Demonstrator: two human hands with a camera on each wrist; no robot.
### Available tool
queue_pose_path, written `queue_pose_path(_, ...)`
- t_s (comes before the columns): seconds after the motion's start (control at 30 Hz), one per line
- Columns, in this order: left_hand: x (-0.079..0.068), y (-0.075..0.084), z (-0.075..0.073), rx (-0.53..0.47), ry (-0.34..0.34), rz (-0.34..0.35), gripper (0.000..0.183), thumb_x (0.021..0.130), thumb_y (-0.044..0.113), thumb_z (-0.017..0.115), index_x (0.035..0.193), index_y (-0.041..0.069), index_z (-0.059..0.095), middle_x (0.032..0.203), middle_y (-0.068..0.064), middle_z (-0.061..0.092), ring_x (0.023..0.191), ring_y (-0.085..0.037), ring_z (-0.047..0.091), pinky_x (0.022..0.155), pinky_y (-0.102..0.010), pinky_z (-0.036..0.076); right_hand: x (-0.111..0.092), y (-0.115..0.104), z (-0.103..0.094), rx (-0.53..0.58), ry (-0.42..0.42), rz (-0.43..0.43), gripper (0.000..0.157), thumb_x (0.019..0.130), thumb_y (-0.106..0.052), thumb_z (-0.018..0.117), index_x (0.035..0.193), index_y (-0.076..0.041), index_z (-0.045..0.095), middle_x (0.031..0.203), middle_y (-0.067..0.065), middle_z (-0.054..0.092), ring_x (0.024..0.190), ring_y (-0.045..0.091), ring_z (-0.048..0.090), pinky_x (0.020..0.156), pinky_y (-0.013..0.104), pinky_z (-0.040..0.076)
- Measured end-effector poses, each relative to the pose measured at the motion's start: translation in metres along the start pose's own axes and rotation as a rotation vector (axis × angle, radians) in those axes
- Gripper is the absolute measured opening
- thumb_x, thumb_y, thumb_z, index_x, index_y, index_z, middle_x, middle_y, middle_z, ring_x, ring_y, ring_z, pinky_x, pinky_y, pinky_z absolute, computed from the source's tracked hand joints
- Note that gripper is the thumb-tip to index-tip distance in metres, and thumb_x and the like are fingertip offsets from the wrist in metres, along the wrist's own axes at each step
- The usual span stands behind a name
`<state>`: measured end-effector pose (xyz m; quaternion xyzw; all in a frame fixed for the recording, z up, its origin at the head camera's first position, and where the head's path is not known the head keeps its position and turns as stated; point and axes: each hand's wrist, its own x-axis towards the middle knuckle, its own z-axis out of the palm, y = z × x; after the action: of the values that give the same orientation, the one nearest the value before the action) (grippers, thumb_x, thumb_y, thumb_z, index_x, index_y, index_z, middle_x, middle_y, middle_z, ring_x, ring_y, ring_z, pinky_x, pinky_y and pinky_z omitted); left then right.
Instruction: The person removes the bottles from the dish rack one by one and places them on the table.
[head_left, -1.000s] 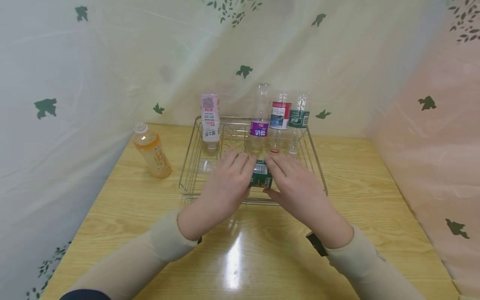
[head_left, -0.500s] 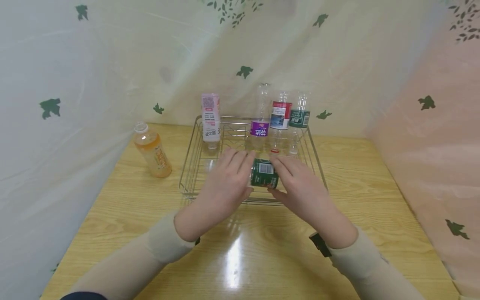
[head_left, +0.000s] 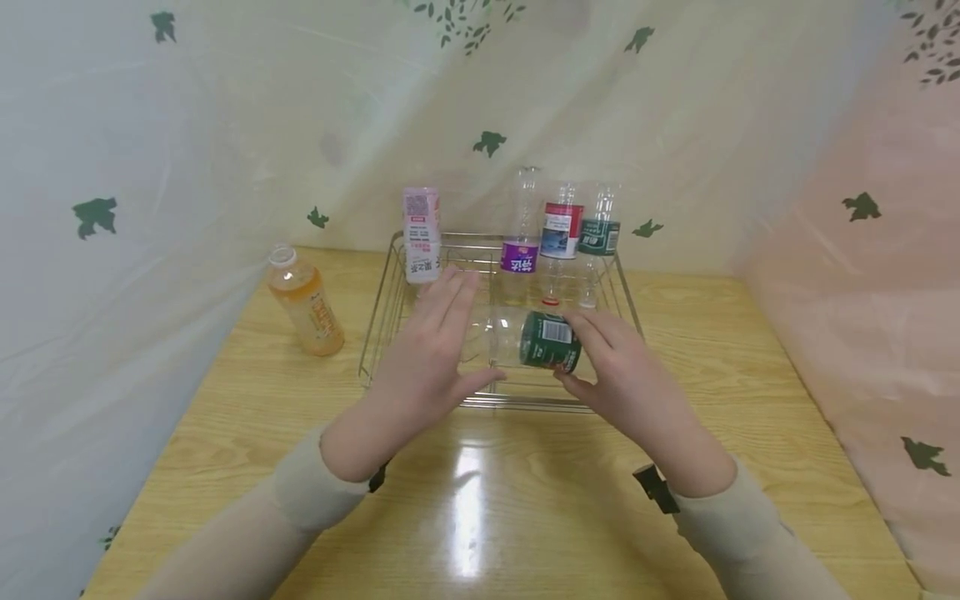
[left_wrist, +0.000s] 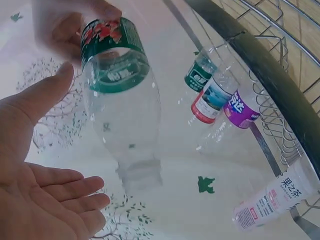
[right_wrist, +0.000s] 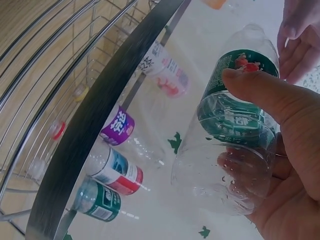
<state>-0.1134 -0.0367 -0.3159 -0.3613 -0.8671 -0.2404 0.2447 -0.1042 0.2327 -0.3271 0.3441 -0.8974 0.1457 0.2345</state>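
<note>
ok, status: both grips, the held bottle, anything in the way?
Right grip on green-labelled bottle, held sideways over wire rack. Left grip open near bottle's neck. Four inverted bottles at rack's far side might crowd that area.

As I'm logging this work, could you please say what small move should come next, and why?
Perhaps tip the held bottle neck-down over the wire basket: the right hand holds it roughly sideways, while the purple-labelled bottle stands inverted there.
</note>
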Motion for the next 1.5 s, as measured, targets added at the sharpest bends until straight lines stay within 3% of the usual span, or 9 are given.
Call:
queue_pose_path(0.2,-0.008,-0.013,-0.007,-0.112,0.018,-0.078,0.121,0.069,0.035,0.096,0.156,-0.008,0.024,0.159,-0.026,0.031,0.149,-0.035,0.022,0.122,-0.045,0.019,-0.004,0.006,-0.002,0.016,0.027,0.023,0.082,0.066,-0.004,0.096,0.135,0.012,0.054,0.122,0.025,0.061,0.108,0.039,0.060,0.093,0.053,0.054)
queue_pose_path(0.43,-0.019,-0.021,-0.019,-0.165,-0.059,-0.237,0.125,0.070,0.040,0.095,0.160,-0.001,0.018,0.164,-0.019,0.022,0.151,-0.031,0.016,0.121,-0.047,0.020,-0.012,0.015,-0.006,0.013,0.051,0.052,0.080,0.067,-0.003,0.094,0.134,0.013,0.054,0.124,0.028,0.060,0.111,0.041,0.058,0.094,0.055,0.054)
queue_pose_path(0.67,-0.025,-0.024,-0.022,-0.195,-0.125,-0.329,0.128,0.071,0.042,0.094,0.162,0.004,0.012,0.167,-0.015,0.015,0.152,-0.028,0.012,0.120,-0.048,0.020,-0.019,0.022,-0.005,0.011,0.063,0.067,0.084,0.067,-0.003,0.093,0.138,0.014,0.051,0.125,0.029,0.059,0.111,0.042,0.058,0.092,0.055,0.055)
queue_pose_path(0.93,-0.035,-0.033,-0.023,-0.241,-0.133,-0.372,0.129,0.071,0.044,0.093,0.164,0.009,0.010,0.167,-0.011,0.012,0.152,-0.028,0.015,0.120,-0.050,0.023,-0.026,0.028,-0.010,0.014,0.079,0.142,0.087,0.067,0.002,0.092,0.141,0.012,0.049,0.125,0.028,0.057,0.112,0.042,0.057,0.089,0.056,0.056)
queue_pose_path(1.2,-0.039,-0.041,-0.021,-0.255,-0.137,-0.394,0.129,0.070,0.041,0.095,0.163,0.005,0.013,0.166,-0.015,0.015,0.151,-0.032,0.017,0.120,-0.051,0.021,-0.036,0.037,-0.013,0.030,0.103,0.214,0.085,0.067,0.002,0.090,0.141,0.010,0.049,0.126,0.028,0.056,0.113,0.043,0.057,0.089,0.059,0.055)
queue_pose_path(1.5,-0.046,-0.049,-0.022,-0.308,-0.190,-0.517,0.133,0.069,0.051,0.092,0.164,0.010,0.009,0.167,-0.015,0.014,0.150,-0.034,0.018,0.119,-0.054,0.022,-0.045,0.048,-0.014,0.006,0.162,0.245,0.077,0.070,-0.002,0.087,0.137,0.010,0.053,0.123,0.028,0.057,0.109,0.043,0.059,0.087,0.060,0.055)
